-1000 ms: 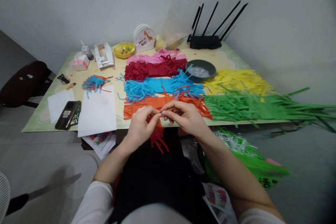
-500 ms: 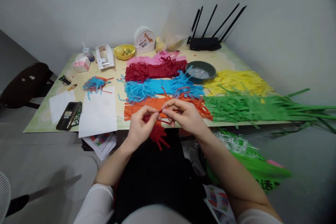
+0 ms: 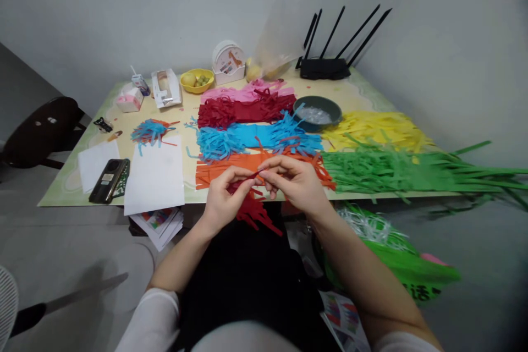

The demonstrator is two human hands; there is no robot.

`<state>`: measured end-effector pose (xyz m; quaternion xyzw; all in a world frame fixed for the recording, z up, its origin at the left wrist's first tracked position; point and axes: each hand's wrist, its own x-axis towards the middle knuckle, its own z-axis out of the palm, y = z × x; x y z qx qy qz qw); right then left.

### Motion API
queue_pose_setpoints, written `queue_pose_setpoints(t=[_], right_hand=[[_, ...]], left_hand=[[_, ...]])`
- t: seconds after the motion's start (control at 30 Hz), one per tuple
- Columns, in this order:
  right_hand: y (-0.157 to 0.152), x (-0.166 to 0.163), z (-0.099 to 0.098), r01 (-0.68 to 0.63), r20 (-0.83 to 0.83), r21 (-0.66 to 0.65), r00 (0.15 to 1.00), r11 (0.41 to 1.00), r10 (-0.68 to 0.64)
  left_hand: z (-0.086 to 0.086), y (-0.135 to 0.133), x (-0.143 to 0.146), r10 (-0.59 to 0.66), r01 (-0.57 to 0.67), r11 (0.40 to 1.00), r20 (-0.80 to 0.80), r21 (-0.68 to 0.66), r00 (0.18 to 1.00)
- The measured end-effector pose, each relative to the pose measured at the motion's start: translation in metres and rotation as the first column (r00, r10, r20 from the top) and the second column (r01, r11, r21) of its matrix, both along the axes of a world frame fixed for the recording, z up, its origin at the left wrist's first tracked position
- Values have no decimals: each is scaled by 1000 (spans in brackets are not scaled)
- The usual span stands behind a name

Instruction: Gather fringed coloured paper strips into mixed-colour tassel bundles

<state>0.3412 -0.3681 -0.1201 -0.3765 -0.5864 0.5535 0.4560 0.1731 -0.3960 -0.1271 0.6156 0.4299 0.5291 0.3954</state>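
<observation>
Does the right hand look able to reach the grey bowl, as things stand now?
Probably yes: only low-lying orange paper and blue paper seem to lie between, and the grey bowl is open on top. However, the right hand pinches the red paper, so it may need to let go first.

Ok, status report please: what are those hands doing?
Left hand and right hand both pinching red paper. Fringed end hanging below. Orange paper lying just beyond.

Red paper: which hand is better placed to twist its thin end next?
Probably the right hand: its fingertips seem to pinch the thin end of the red paper. The left hand curls around more of it, so it looks better placed for holding it steady.
</observation>
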Motion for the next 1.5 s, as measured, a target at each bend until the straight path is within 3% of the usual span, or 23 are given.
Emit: queue_pose_setpoints(t=[0.43,0.6,0.8,0.97,1.2,1.37,1.5], right_hand=[[-4,2,6,3,83,59,996,998,-8],[-7,-1,3,-10,24,-2,1000,1000,10],[-3,1,2,2,-46,-62,999,998,-5],[-3,1,3,-48,-39,-67,998,997,46],[-4,3,9,28,-10,-6,1000,1000,-28],[-5,0,6,-15,30,-25,999,1000,15],[-6,1,5,42,58,20,997,999,-44]], left_hand=[[2,-2,3,36,-37,999,-18,-20,999],[0,-2,7,78,-78,996,9,-36,997],[-3,-3,9,-7,25,992,142,-125,990],[-2,-4,9,-7,8,1000,74,-20,997],[-3,-5,11,8,3,997,154,-71,988],[-7,-4,7,56,-53,998,86,-46,995],[-8,-5,7,10,-8,999,65,-41,998]])
